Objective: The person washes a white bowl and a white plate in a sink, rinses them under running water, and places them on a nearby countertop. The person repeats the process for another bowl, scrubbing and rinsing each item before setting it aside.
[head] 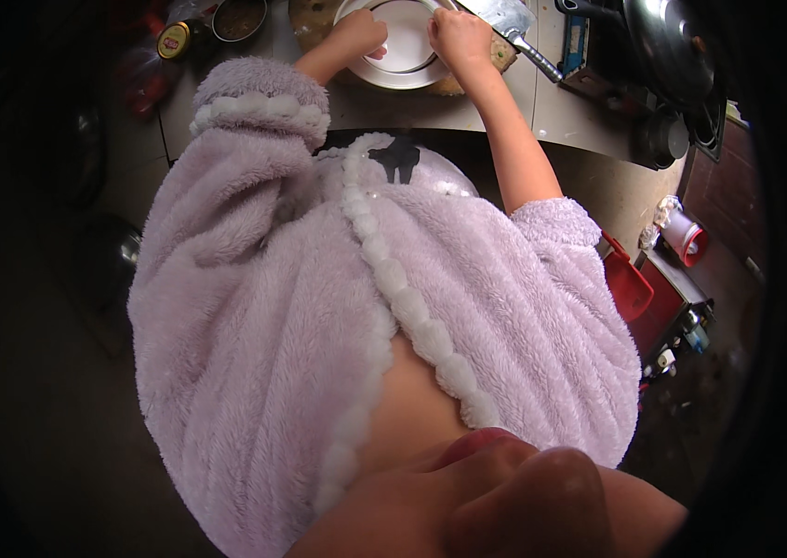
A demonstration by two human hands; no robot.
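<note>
A round white dish sits within the rim of a shallow metal pan. Both rest on a round wooden cutting board. My left hand is curled at the left side of the dish, its fingertips over the inner edge. On the opposite side, my right hand closes over the rim with bent fingers. The fingers hide exactly how each rim is held. To the right of my right hand lies a cleaver, its metal handle reaching over the board's edge.
Left on the tiled counter are a jar with a yellow lid, a metal bowl with brown contents and a plastic bag holding something red. A stove with a dark pan stands right. Below is a red plastic object.
</note>
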